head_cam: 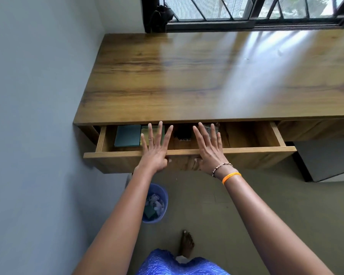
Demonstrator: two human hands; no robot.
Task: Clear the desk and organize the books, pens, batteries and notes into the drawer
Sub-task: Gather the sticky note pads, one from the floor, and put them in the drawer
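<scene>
The wooden desk point(207, 76) has a bare top. Its drawer point(246, 150) is pulled partly out beneath the front edge. Inside lie a teal book point(126, 135), a yellow-green book point(144, 133) partly under my fingers, a dark object point(184, 133) in the middle and a clear packet point(212, 128) half hidden under the desk top. My left hand point(156, 149) and my right hand point(209, 149) rest side by side on the drawer's front panel. Their fingers are straight and spread over the opening, thumbs against the panel's face.
A blue waste bin point(156, 203) with crumpled paper stands on the floor under the desk's left end. A grey wall runs along the left. A barred window point(246, 10) is behind the desk. A grey cabinet point(326, 157) sits below right.
</scene>
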